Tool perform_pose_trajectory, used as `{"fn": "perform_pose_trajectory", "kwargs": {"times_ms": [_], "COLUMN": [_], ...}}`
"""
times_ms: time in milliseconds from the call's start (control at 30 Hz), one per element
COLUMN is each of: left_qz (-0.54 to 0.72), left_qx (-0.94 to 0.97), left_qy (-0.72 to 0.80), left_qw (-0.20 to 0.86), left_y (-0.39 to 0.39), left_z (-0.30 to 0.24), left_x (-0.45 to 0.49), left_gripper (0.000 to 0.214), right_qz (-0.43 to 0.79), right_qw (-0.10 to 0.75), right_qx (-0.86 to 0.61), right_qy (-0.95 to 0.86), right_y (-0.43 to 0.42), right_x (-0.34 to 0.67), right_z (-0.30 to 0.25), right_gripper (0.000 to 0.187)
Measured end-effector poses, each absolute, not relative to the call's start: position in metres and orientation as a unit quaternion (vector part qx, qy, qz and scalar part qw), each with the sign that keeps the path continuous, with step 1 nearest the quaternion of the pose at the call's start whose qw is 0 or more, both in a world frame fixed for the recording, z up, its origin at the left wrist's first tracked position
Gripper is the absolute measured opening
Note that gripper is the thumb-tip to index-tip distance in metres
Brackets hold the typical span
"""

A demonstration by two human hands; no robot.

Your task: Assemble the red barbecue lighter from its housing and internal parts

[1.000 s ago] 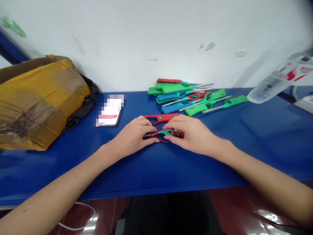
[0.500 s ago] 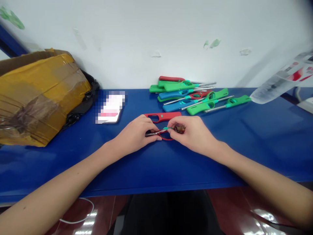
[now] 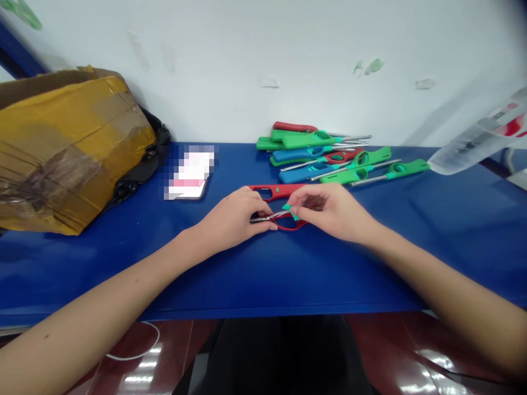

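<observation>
My left hand is closed at the front end of an opened red lighter shell, thumb and fingers on its metal rod. Over the shell's finger loop, my right hand pinches a small turquoise plastic piece between thumb and fingertips. The right fingers partly cover the handle end of the shell and the dark parts in it. A second red shell half lies on the blue table just behind both hands.
Behind the hands, several green, blue and red stick lighters lie in a pile near the wall. A phone with a lit screen and a taped cardboard box are to the left. A clear plastic bottle stands at the right.
The turquoise piece, earlier lying almost flat along the rod, is now turned more upright in my right fingertips. My left hand keeps its grip. The whole view has shifted slightly.
</observation>
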State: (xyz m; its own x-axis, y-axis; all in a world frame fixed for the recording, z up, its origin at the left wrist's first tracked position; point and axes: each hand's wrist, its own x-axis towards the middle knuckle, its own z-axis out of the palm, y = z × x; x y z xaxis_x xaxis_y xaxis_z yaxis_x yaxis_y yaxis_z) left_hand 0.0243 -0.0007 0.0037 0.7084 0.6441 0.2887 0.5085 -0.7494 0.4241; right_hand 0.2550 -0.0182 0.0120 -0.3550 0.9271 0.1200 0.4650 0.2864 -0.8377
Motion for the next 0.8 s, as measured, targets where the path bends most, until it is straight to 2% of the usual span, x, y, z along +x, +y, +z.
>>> {"fn": "perform_pose_trajectory", "kwargs": {"times_ms": [133,333,433,533,800], "left_qz": [0.211,0.213,0.213,0.207,0.204], "left_qx": [0.909,0.907,0.911,0.917,0.926], "left_qy": [0.321,0.325,0.321,0.315,0.291], "left_qw": [0.159,0.16,0.148,0.133,0.125], "left_y": [0.0,0.001,0.002,0.003,0.007], "left_z": [0.002,0.0,-0.001,-0.001,0.001], "left_x": [0.024,0.023,0.021,0.02,0.014], "left_gripper": [0.021,0.02,0.022,0.025,0.03], "right_qz": [0.346,0.227,0.196,0.155,0.216], "right_qw": [0.295,0.241,0.267,0.29,0.214], "right_qx": [-0.463,-0.41,-0.389,-0.405,-0.376], "right_qy": [-0.76,-0.85,-0.86,-0.853,-0.875], "right_y": [-0.018,-0.018,-0.014,-0.01,-0.015], "right_x": [0.254,0.261,0.28,0.302,0.317], "right_z": [0.013,0.022,0.03,0.033,0.017], "right_gripper": [0.007,0.018,0.025,0.021,0.013]}}
